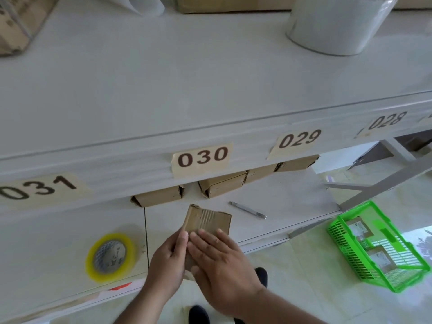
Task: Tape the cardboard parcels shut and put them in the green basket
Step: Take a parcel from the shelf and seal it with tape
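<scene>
A small brown cardboard parcel (207, 220) is held above the front of the lower white shelf (292, 202). My left hand (167, 260) grips its left edge, thumb on top. My right hand (219, 258) lies flat on its top face with straight fingers pressing down. A roll of clear yellowish tape (111, 256) lies flat on the shelf to the left. The green basket (374, 246) stands on the floor at the right with two parcels inside. Several more cardboard parcels (222, 183) sit further back on the lower shelf, under the upper shelf's edge.
A slim metal cutter (247, 209) lies on the shelf right of the held parcel. Number labels 031, 030, 029 and 028 line the upper shelf's front edge (203, 157). A white wrapped roll (336, 24) and boxes stand on the upper shelf. My shoes show on the tiled floor.
</scene>
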Tool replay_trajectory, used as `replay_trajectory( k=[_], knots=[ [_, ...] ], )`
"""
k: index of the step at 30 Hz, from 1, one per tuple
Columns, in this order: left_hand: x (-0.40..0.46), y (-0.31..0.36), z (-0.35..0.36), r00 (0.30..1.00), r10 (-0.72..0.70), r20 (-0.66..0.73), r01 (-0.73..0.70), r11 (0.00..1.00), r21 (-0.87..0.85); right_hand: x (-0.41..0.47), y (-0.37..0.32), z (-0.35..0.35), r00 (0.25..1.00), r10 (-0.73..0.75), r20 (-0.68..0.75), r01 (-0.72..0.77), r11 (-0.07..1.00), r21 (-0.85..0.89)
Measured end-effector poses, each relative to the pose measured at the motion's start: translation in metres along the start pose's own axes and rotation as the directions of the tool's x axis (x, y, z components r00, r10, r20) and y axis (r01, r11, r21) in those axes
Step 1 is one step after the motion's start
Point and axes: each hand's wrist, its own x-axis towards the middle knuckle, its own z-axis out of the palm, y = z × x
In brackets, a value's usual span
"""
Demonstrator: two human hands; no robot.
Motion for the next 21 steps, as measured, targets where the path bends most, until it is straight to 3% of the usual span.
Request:
replay_trajectory(
  k=[6, 10, 13, 16, 18, 21],
  knots=[
    [-0.003, 0.0, 0.0, 0.999, -0.007, 0.047, 0.007, 1.0, 0.013, 0.043, 0.012, -0.017, 0.926, 0.288, 0.243, -0.296, 0.955, -0.004],
    [-0.002, -0.001, 0.0, 0.99, -0.081, 0.113, 0.078, 0.997, 0.029, 0.083, 0.035, -0.027, 0.731, 0.571, 0.372, -0.612, 0.791, -0.013],
    [-0.005, -0.002, -0.003, 0.937, -0.291, 0.193, 0.289, 0.957, 0.039, 0.091, 0.04, -0.032, 0.609, 0.671, 0.422, -0.744, 0.668, 0.01],
    [-0.018, 0.013, -0.002, 0.818, -0.512, 0.262, 0.572, 0.772, -0.277, 0.081, 0.033, -0.04, 0.516, 0.717, 0.469, -0.85, 0.496, 0.177],
    [-0.023, 0.023, -0.002, 0.852, -0.472, 0.229, 0.524, 0.758, -0.388, 0.07, 0.033, -0.048, 0.459, 0.754, 0.47, -0.885, 0.34, 0.32],
    [-0.031, 0.04, -0.008, 0.981, -0.17, 0.093, 0.189, 0.945, -0.265, 0.049, 0.035, -0.071, 0.417, 0.778, 0.471, -0.845, 0.14, 0.517]
  ],
)
